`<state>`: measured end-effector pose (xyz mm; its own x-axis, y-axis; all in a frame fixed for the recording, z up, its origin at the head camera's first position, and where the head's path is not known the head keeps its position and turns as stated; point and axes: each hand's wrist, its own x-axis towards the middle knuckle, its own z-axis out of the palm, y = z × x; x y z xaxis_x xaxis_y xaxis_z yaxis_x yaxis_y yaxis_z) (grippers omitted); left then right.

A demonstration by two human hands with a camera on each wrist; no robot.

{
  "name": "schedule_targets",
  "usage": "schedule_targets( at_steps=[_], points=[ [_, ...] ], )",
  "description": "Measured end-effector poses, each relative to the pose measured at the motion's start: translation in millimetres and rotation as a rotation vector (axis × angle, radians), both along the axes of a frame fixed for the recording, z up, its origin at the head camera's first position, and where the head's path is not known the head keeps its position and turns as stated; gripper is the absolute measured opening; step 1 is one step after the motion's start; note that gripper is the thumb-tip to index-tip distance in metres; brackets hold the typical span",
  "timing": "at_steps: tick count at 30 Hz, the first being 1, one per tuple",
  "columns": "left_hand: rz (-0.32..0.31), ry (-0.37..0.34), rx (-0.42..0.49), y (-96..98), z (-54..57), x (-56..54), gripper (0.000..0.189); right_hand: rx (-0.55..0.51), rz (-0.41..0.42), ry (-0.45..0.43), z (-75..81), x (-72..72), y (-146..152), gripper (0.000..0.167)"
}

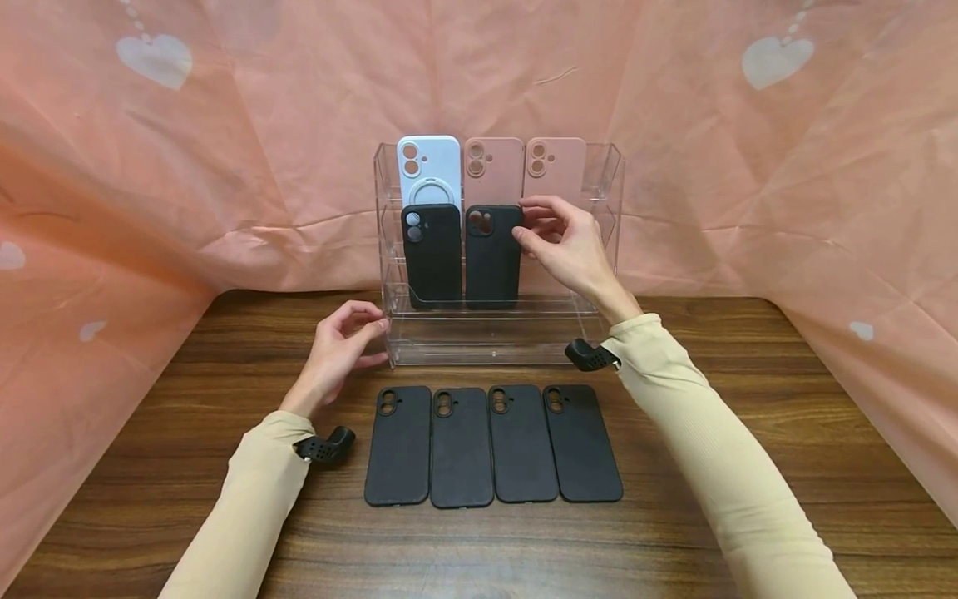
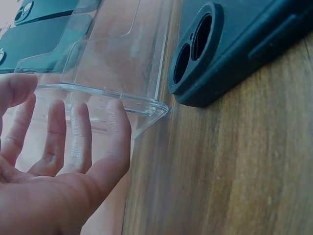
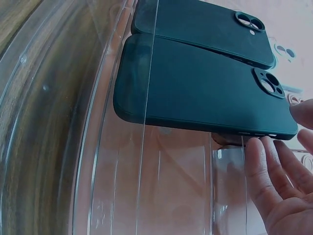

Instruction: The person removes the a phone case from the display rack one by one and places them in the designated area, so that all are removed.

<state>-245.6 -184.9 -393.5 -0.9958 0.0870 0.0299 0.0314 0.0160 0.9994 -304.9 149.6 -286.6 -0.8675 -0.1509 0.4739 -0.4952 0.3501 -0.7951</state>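
Note:
A clear tiered display stand (image 1: 486, 353) stands on the table. My right hand (image 1: 565, 245) holds a black phone case (image 1: 492, 262) at its upper right corner, with the thumb (image 3: 303, 113) near the top end and other fingers along the side edge. That case stands upright in a middle tier, its lower end behind the clear front lip. Left of it stands another black phone case (image 1: 434, 262). My left hand (image 1: 337, 349) rests its fingertips against the stand's left side, fingers loosely bent. Both wrists carry a small black camera.
On the tier behind stand a white phone case (image 1: 429, 162) with a ring and two pink phone cases (image 1: 494, 170). Several black phone cases (image 1: 460, 449) lie in a row on the wooden table (image 1: 696, 516), before the stand. Pink cloth (image 1: 688, 150) hangs behind and at both sides.

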Motion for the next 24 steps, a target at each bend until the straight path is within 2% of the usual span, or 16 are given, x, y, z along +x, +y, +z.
schedule_targets(
  at_steps=[13, 24],
  points=[
    [0.005, 0.000, -0.006, 0.4, 1.5, 1.3, 0.015, 0.031, -0.022, 0.035, 1.3, 5.0, -1.1, 0.033],
    [0.004, -0.002, -0.012, -0.4, 1.4, 1.8, 0.016, -0.021, -0.008, 0.069, -1.4, 6.3, -1.9, 0.030]
  ],
)
